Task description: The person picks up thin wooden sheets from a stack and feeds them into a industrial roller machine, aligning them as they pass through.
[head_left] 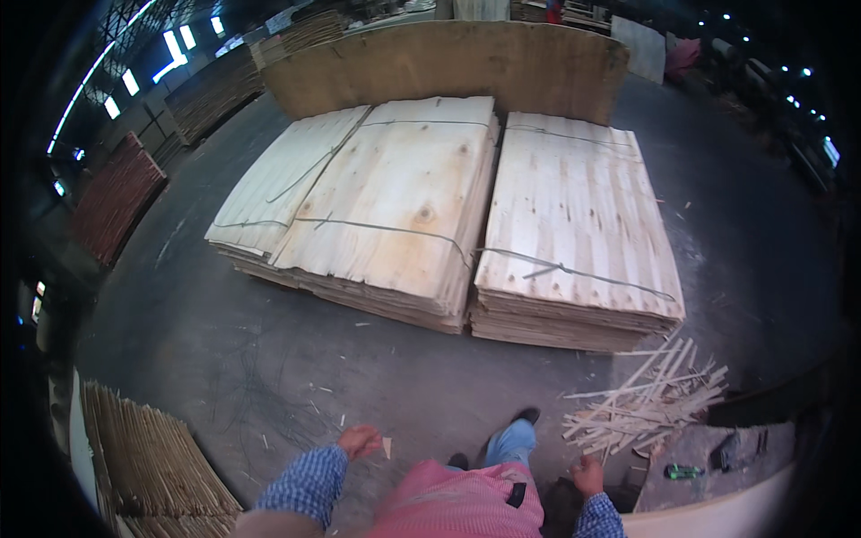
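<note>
I judge this a walking step between holds; any grasp on the stacks calls for coming closer. My left hand (360, 441) is loosely half-open, nothing visible in it. My right hand (587, 475) is curled; I cannot tell whether it holds anything. Near it lies a heap of wood strips (647, 403); beyond, strapped wood-sheet stacks (386, 202) occupy the floor (269, 350).

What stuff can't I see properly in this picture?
All in the head view:
Floor right behind the long brown wooden board: the board hides it.
Left black shoe: mostly hidden by the pink checked apron.
Inside of the bare right hand: curled fingers hide it.
Bottom of the stack of thin brown sheets: cut off by the lower edge.
Dark object beside the small green object: too dark and small.
</note>
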A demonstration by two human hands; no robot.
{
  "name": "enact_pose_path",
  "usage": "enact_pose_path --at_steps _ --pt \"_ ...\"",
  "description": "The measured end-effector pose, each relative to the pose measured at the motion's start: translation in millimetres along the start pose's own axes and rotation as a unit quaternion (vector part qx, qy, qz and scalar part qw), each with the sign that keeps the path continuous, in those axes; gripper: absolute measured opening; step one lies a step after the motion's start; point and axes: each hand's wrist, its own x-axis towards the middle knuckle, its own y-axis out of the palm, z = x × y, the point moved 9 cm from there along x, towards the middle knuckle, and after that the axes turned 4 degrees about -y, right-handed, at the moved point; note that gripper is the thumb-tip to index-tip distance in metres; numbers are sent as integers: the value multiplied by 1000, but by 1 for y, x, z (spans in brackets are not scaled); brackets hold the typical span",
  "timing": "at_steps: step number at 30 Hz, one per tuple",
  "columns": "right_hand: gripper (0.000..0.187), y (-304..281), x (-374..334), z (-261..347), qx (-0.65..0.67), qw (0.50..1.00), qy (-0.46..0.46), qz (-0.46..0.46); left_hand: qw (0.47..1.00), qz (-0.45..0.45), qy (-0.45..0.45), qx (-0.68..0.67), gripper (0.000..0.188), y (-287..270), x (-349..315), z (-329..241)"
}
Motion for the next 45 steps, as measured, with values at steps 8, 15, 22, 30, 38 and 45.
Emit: enact_pose_path --at_steps 8,15,22,30,38,45 --pt "51 34 359 215 23 960 -277 -35 939 47 -137 -311 25 25 22 85" --pt "48 54 599 310 -188 970 -148 49 947 -94 -134 -276 40 64 1 -39" --pt "34 73 539 303 -165 969 -149 107 967 5 22 -253 32 138 51 -314" --pt "48 49 330 411 61 972 -138 178 952 203 213 85 48 248 73 -451" --pt "27 -65 101 507 293 924 -56 238 603 603 436 288 54 291 -115 -432" --pt "29 -302 -6 446 730 443 -271 -444 675 515 414 326 41 294 -59 -309"
